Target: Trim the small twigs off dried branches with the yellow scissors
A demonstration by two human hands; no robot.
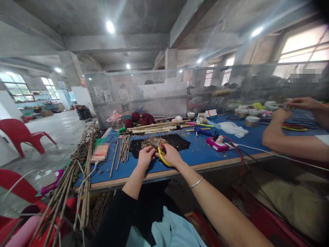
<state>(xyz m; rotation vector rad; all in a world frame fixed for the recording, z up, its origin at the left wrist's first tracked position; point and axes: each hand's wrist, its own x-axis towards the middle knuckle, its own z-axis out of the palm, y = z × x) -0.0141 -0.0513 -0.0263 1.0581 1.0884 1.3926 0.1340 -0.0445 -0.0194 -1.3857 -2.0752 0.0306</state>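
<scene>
In the head view my right hand point(170, 155) is closed around scissors with yellow handles point(163, 158) and a red part near the pivot. Their blades point left, over a heap of small cut plant bits point(160, 141) on a black cloth point(177, 142). My left hand point(146, 157) is at the near edge of that cloth, close to the blades, its fingers pinched together. Whatever sits between those fingers is too small to name. Left of the cloth, several short cut sticks point(124, 148) lie on the blue table point(200, 159).
Long dry stems point(69, 180) lean across the table's left end. A purple power strip point(218, 144) with cords stands to the right, near a white plastic bag point(233, 129). Dark red yarn balls point(129, 123) lie at the back. Another person's forearm point(290, 137) reaches in at right.
</scene>
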